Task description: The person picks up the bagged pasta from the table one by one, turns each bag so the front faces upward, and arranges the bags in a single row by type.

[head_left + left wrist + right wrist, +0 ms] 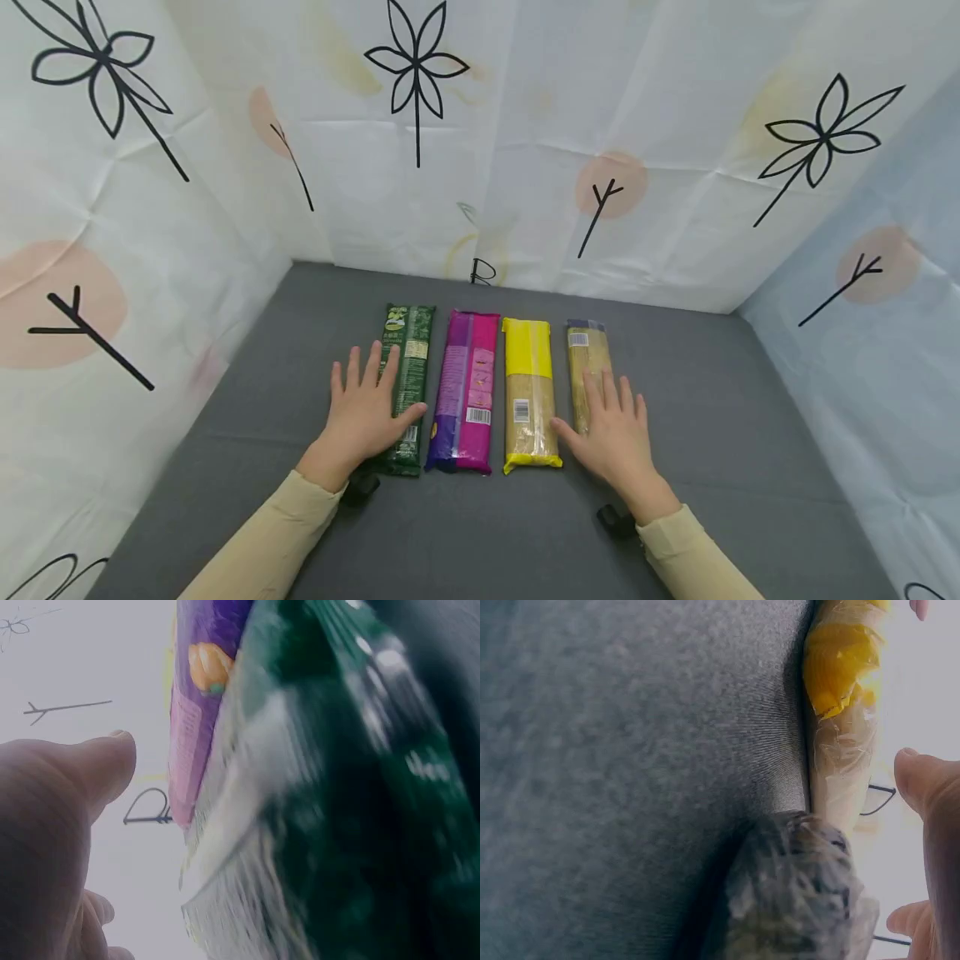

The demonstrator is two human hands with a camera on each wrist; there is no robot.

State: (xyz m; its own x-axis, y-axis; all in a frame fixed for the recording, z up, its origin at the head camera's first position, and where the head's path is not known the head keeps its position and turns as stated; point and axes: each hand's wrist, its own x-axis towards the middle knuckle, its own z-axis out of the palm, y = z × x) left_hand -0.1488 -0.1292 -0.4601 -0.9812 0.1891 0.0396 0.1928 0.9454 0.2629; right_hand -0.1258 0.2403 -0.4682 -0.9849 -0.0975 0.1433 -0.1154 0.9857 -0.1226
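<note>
Several long plastic packets, which look like dried noodles, lie side by side. My left hand [363, 417] is over the left side of the green packet [410, 383], fingers straight and spread. In the left wrist view, the thumb [97, 769] stands apart from this packet [352, 817], which fills the right. To its right lies the purple and pink packet [467, 392], then the yellow and clear packet [528, 358]. My right hand [617, 437], fingers extended, covers the lower part of the tan packet [588, 354]. Its thumb is near the yellow packet. Contact is unclear.
The packets lie on a dark grey cloth surface [697, 400]. White fabric [525, 100] with plant drawings hangs at the back and both sides. A black wrist camera [617, 522] shows at the right wrist, another [360, 490] at the left.
</note>
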